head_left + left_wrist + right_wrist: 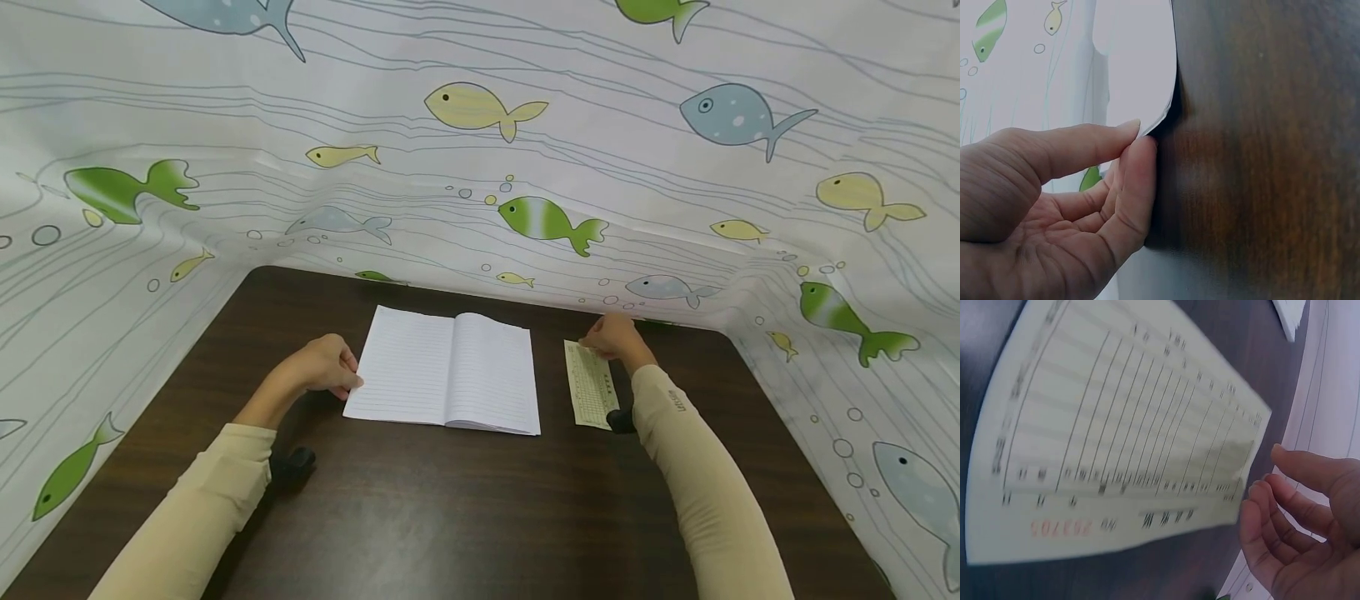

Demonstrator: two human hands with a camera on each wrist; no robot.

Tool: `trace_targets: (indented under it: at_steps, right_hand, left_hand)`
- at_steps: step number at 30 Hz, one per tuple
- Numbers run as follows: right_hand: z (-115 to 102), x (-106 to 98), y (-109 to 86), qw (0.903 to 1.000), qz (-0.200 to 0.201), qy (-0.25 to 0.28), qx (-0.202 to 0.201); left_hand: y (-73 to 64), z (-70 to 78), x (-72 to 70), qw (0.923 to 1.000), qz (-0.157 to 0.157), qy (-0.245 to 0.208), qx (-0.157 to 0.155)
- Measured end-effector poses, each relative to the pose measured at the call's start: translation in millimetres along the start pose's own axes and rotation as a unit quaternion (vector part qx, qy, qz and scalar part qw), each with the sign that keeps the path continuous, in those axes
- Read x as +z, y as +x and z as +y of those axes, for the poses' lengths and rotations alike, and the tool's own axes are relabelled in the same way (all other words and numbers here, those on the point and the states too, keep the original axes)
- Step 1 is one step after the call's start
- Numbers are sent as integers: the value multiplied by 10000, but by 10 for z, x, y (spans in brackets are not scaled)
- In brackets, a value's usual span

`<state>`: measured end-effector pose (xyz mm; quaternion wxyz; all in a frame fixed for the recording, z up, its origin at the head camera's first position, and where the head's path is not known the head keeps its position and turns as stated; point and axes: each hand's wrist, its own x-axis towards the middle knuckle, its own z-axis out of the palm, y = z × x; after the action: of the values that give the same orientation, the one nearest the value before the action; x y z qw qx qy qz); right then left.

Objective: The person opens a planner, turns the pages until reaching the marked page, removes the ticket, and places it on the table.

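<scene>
An open notebook [408, 367] with ruled white pages lies on the dark wooden table. My left hand [324, 365] pinches its left edge, near the lower corner, between thumb and forefinger; in the left wrist view the page edge [1141, 69] bends slightly up there. To the right of the notebook lies a pale yellow printed form slip [591, 385], with a ruled grid and a red number. My right hand [617, 335] is at the slip's far end. In the right wrist view a gap shows between thumb and fingertips, beside the slip's [1129, 437] slightly raised edge.
The brown table [420, 517] is bounded at the back and sides by a white curtain-like sheet [420, 175] printed with fish. Both forearms wear light sleeves, and dark straps with black devices [294, 467] sit near the wrists.
</scene>
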<state>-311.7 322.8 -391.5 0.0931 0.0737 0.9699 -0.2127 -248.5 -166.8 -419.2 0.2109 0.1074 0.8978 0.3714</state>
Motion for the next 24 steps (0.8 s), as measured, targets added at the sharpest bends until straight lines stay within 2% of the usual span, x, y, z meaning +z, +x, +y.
trace_targets:
  at_steps: [4,15,24]
  right_hand:
    - [-133,59,-11,9995,1,-55,-317]
    - [-515,259,-5,9969,-306,-201,-695]
    - [-724,415,-27,9963,-349,-245,-751]
  left_hand:
    - [3,-12,10,10000,50,-5,13]
    - [14,-19,32,9999,145,-50,-36]
    - [31,-24,29,9998,122,-118,-123]
